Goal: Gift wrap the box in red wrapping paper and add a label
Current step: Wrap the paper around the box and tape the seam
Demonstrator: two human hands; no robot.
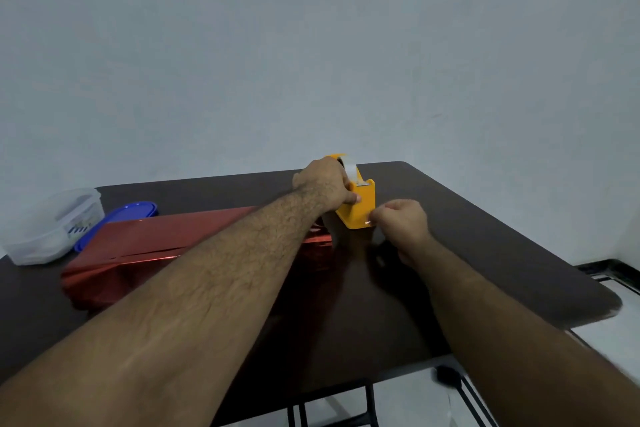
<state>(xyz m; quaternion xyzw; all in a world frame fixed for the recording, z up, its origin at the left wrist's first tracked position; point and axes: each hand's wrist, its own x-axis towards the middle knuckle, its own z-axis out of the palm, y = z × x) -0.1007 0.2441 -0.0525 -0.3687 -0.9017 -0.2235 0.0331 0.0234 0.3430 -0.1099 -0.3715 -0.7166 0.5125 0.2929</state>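
arms over table (485, 218), clear tub (52, 229) beyond

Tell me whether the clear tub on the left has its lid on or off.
Off. The tub stands open-topped, and the blue lid lies on the table beside it.

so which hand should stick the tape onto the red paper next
Right. The right hand already pinches the tape end at the yellow dispenser, while the left hand is busy holding the dispenser steady beside the red-wrapped box.
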